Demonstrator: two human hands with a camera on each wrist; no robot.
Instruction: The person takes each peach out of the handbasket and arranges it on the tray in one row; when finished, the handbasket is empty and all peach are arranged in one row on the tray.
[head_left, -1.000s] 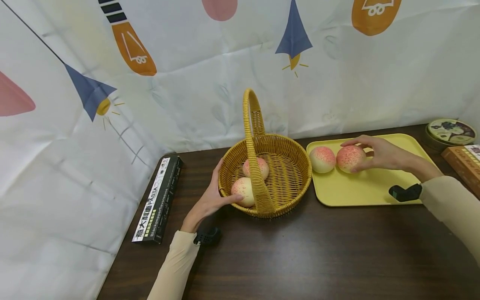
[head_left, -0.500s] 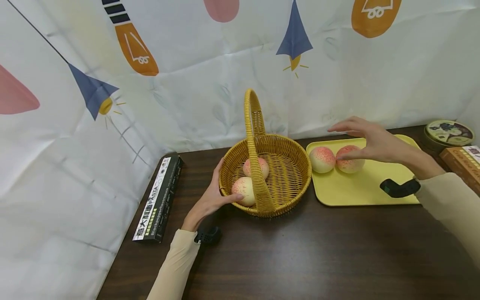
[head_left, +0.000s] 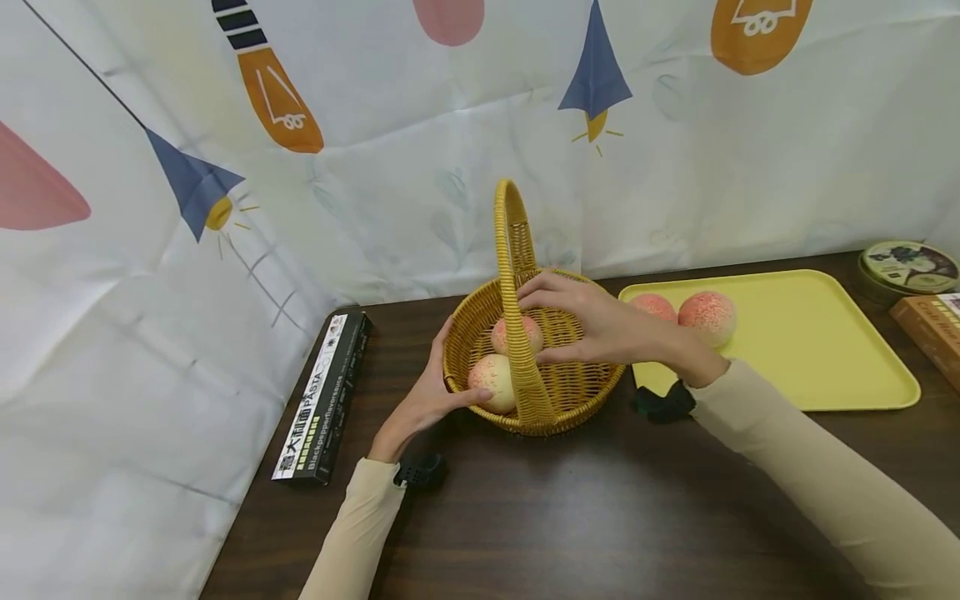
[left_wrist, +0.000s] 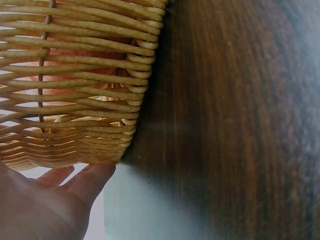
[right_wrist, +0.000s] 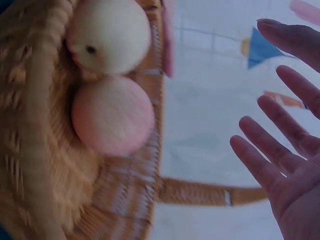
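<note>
A yellow wicker basket (head_left: 573, 392) with a tall arched handle stands on the dark table. Two pink-and-cream peaches lie in its left part: a rear peach (head_left: 528, 334) and a front peach (head_left: 492, 380). My left hand (head_left: 429, 392) holds the basket's left side, fingers along the outer wall and thumb over the rim by the front peach. Over the basket, just right of its handle, hovers my right hand (head_left: 592, 321), fingers spread and holding nothing. The right wrist view shows that palm (right_wrist: 300, 200) bare beside the two peaches in the basket.
Right of the basket is a yellow tray (head_left: 817, 350) bearing a pink peach (head_left: 708, 318) and another peach (head_left: 654, 307), partly hidden by my right arm. A black pasta box (head_left: 322, 400) lies at left. A round tin (head_left: 909, 267) and brown box (head_left: 930, 329) sit far right.
My right hand has let go of the peach on the tray, lifted, and swung left over the basket. Both tray peaches stayed behind. My left hand keeps its place on the basket.
</note>
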